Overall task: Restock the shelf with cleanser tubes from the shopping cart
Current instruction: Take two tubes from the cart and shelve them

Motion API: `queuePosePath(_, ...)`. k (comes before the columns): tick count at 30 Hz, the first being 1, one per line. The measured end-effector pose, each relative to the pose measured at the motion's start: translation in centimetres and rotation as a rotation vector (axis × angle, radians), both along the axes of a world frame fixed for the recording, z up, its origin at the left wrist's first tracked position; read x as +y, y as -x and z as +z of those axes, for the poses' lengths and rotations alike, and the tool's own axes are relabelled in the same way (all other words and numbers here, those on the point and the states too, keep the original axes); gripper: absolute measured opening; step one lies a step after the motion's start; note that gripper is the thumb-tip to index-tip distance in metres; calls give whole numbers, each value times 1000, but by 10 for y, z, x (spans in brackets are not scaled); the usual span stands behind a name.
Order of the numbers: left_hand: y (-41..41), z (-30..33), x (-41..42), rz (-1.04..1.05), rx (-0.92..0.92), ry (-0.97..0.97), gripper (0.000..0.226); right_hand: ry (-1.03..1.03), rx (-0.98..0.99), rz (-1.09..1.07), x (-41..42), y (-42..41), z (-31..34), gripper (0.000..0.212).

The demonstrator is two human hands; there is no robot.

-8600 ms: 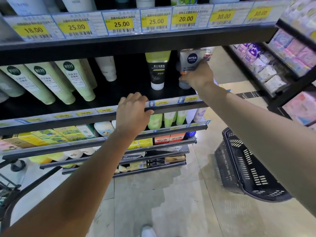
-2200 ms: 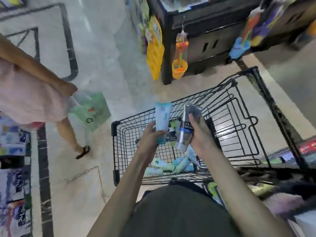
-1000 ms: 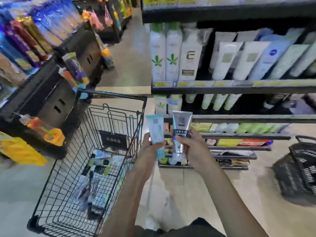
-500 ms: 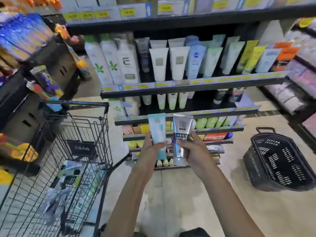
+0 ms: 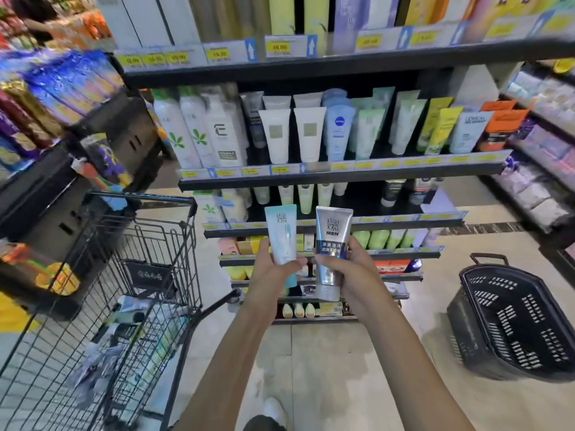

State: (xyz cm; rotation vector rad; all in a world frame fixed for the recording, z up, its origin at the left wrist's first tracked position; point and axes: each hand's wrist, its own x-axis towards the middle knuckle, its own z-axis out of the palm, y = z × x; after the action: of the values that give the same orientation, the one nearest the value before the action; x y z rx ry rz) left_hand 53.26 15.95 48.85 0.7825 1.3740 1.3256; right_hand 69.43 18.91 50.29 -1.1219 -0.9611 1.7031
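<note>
Pale aqua and brushed silver catch the eye at the centre of the frame: two cleanser tubes held up side by side before the shelf [image 5: 339, 178]. The left hand [image 5: 273, 272] grips the aqua tube [image 5: 281, 241] around its lower half, thumb across the front, crimped end pointing up. The right hand [image 5: 348, 269] grips the silver tube [image 5: 331, 247] the same way, fingers curled round its middle; the word MEN reads plainly on its face and its cap points down. The two tubes stand upright, just beside each other without touching.

Behind them the shelf runs in black tiers with yellow price tags along each edge. The upper-middle tier is lined with white, blue, green, yellow and orange tubes and a few tall white bottles at its left end. The tier below holds fewer tubes.

At the lower left of the frame stands the shopping cart [image 5: 174, 275], black wire, with more tubes and packets lying jumbled in its bottom. At the lower right a black plastic basket [image 5: 497, 321] sits on the pale tiled floor [image 5: 326, 368]. Colourful goods fill the displays along the left and right edges, blurred.
</note>
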Motion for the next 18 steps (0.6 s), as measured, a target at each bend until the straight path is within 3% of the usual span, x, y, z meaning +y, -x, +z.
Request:
queuePosePath(7,28,10,10,105,56,-22,65,-63,-51,16,21,34,16,53)
queuePosePath(18,103,12,51,172,68,-79,53,-196,-192,-46,87,125,35,48)
